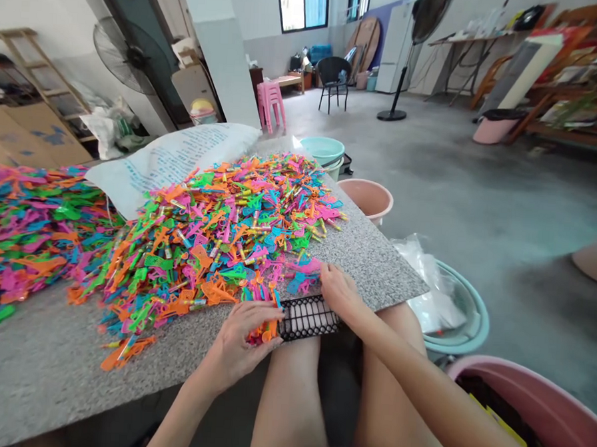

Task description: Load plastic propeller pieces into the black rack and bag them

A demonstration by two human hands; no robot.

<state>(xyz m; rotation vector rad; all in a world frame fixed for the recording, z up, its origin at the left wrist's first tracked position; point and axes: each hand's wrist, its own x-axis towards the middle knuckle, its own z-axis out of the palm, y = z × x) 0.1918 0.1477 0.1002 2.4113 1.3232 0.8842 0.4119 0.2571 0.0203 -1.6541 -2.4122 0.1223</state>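
Observation:
My left hand (245, 337) curls around the left end of a small black openwork basket (309, 317), its fingers and thumb closed on a bunch of bright plastic pieces (262, 295) there. The basket sits at the table's edge above my knees, and its pale slatted bottom shows. My right hand (339, 292) is at the basket's far right corner, fingers bent together at a few pink and blue plastic pieces (300, 280) on the tabletop. Just beyond both hands spreads a large heap of small plastic pieces (218, 226) in orange, green, pink and blue, some with shiny tubes.
The speckled grey table (386, 265) ends close to my legs. A white printed sack (182, 157) lies behind the heap, and a second heap (22, 236) is at left. Basins, including an orange one (387, 200), and a pink tub (534, 389) stand on the floor at right.

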